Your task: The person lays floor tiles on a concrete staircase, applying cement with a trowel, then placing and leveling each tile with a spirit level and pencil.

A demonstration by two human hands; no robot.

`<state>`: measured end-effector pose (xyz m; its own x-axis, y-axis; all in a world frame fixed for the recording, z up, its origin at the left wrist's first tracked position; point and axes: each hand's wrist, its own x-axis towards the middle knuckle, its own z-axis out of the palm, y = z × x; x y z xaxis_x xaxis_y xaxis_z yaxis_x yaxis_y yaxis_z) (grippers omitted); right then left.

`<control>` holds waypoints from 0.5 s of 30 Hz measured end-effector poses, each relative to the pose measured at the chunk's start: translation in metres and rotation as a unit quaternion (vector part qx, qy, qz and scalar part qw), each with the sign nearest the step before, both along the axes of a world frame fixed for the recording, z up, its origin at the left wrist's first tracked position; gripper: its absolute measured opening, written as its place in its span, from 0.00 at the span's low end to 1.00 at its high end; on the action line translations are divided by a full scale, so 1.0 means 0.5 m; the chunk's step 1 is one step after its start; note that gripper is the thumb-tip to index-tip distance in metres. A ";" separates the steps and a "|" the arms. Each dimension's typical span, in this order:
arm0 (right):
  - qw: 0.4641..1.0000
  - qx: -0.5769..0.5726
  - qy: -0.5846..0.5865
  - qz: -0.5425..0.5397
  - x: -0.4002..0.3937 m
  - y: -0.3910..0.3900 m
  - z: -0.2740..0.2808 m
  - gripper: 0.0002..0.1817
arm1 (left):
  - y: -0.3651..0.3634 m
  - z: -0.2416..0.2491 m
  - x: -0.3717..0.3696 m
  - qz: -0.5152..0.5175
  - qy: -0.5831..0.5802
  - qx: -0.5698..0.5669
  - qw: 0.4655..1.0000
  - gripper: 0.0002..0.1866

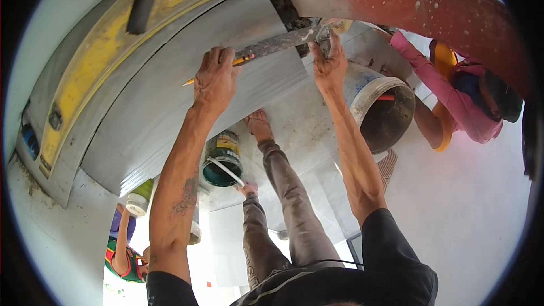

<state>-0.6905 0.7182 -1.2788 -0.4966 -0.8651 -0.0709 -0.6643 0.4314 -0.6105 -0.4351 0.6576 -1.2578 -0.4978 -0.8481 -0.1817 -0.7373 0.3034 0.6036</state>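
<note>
My left hand is closed around a yellow pencil, its point sticking out to the left, and lies over the large grey tiles. A flat, worn grey metal bar runs across the tile edge from near my left knuckles to my right hand. The fingers of my right hand grip the bar's far right end, where a metal piece partly shows between them. The tiles lie in a stack, with several edges showing toward me.
A long yellow level lies along the back. A reddish beam crosses the upper right. Below stand a green bucket with a white stick and a large tilted bucket. People crouch at right and lower left.
</note>
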 end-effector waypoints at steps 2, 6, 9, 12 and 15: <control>1.000 0.012 -0.003 -0.001 -0.012 -0.016 -0.007 0.32 | -0.001 -0.012 -0.010 0.020 0.007 -0.018 1.000 0.23; 0.999 0.033 -0.009 0.009 -0.025 -0.024 -0.014 0.34 | 0.013 -0.035 -0.017 0.032 0.012 -0.025 0.999 0.21; 0.998 0.061 -0.018 0.015 -0.030 -0.021 -0.010 0.33 | 0.023 -0.045 -0.018 0.044 0.016 -0.052 0.998 0.20; 0.998 -0.037 0.029 0.051 -0.033 -0.019 -0.033 0.31 | 0.026 -0.058 -0.018 0.053 0.032 -0.081 0.995 0.20; 0.998 -0.046 -0.013 0.042 -0.035 -0.020 -0.025 0.27 | 0.028 -0.056 -0.015 0.053 0.024 -0.082 0.995 0.21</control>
<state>-0.7078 0.7084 -1.2914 -0.4203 -0.9074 -0.0013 -0.6794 0.3156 -0.6625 -0.4425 0.6715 -1.2859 -0.4097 -0.9121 -0.0136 -0.7411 0.3241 0.5880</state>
